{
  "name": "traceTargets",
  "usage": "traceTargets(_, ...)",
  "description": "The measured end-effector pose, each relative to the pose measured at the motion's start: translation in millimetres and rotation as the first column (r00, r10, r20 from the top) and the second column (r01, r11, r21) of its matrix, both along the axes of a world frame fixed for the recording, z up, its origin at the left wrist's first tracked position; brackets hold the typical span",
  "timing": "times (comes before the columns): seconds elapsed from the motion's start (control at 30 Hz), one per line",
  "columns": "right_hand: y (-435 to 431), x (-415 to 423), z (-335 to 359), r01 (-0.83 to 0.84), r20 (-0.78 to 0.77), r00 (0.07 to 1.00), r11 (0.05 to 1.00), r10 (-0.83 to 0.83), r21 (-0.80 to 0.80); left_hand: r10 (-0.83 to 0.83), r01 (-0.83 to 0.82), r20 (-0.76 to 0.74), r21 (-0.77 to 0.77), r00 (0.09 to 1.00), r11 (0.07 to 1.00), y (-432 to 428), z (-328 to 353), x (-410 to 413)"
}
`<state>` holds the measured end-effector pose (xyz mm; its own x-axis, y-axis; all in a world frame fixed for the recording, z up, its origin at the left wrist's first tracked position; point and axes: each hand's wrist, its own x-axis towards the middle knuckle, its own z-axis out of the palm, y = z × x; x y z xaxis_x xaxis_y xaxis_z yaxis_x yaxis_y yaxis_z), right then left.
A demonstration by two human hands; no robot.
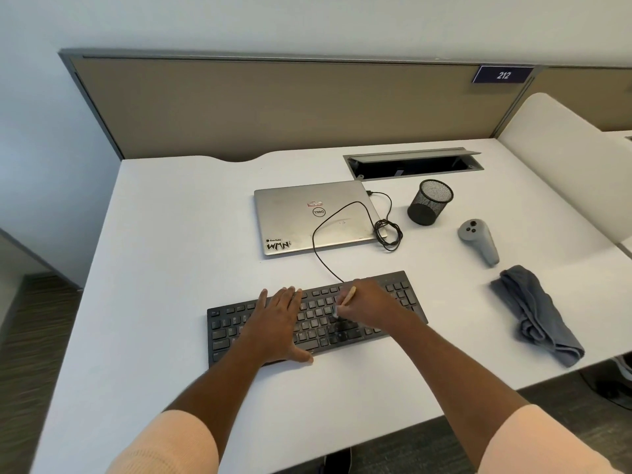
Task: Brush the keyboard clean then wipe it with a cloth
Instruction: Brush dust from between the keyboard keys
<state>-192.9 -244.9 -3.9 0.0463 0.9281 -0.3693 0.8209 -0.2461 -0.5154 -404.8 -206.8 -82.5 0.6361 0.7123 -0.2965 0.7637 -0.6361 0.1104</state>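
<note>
Keyboard (225,325) near-centre on desk (171,234): rigid, light, judged apt to slide. L hand (277,325) flat on it, fingers straight. R hand (371,302) clamped on thin brush (348,297). Cloth (537,313) right: soft, limp; grab bunched middle

A white desk (171,234) is carrying a black keyboard (225,331) near its front edge. A shut laptop (290,217) is lying behind it, with a cable (321,258) trailing between them. To the right a mesh cup (429,203) is standing upright, a grey controller (478,241) is lying nearer, and a crumpled cloth (537,313) is resting by the edge.
</note>
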Motion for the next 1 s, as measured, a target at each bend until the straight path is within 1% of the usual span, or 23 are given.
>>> traceTargets(0.07, -4, 2, -1, -0.016, -0.033, 0.999, 0.999, 0.015, -0.046, -0.001, 0.001, 0.009, -0.006, 1.0, 1.0, 0, -1, 0)
traceTargets(0.13, -3, 5, 0, 0.0, -0.054, 0.999, 0.998, -0.004, -0.063, -0.001, 0.001, 0.024, -0.009, 1.0, 1.0, 1, -3, -1)
traceTargets(0.27, 2, 6, 3, 0.053, -0.096, 0.994, 0.998, -0.055, -0.025, -0.004, 0.004, 0.037, -0.01, 0.999, 1.0, 2, -6, -1)
traceTargets(0.37, -2, 7, -2, 0.059, -0.133, 0.989, 0.997, -0.064, -0.038, -0.004, 0.005, 0.035, -0.013, 0.999, 1.0, 3, -5, -1)
traceTargets(0.53, 2, 12, 1, -0.003, -0.067, 0.998, 0.998, -0.002, -0.066, 0.002, -0.001, 0.047, -0.009, 0.999, 1.0, 2, -4, -1)
traceTargets(0.67, 3, 15, 6, -0.135, -0.083, 0.989, 0.985, 0.126, -0.11, 0.002, -0.002, 0.051, -0.006, 0.999, 1.0, 2, -4, -1)
traceTargets(0.73, 2, 21, 5, -0.183, -0.051, 0.983, 0.973, 0.178, -0.139, -0.002, 0.002, 0.046, -0.002, 0.999, 1.0, 2, -4, -1)
traceTargets(0.83, 5, 39, 3, -0.179, 0.073, 0.979, 0.972, 0.191, -0.15, -0.006, 0.006, 0.055, 0.005, 0.998, 1.0, 2, -4, -1)
traceTargets(0.9, 8, 46, 4, -0.168, 0.135, 0.974, 0.979, 0.182, -0.111, -0.006, 0.006, 0.056, -0.001, 0.998, 1.0, 2, -4, -1)
traceTargets(0.93, 9, 47, 5, -0.151, 0.127, 0.979, 0.985, 0.161, -0.089, -0.005, 0.005, 0.055, -0.004, 0.998, 1.0, 2, -4, -1)
traceTargets(1.0, 7, 40, 9, -0.099, 0.033, 0.994, 0.992, 0.101, -0.075, -0.002, 0.002, 0.053, -0.007, 0.999, 1.0, 3, -5, -1)
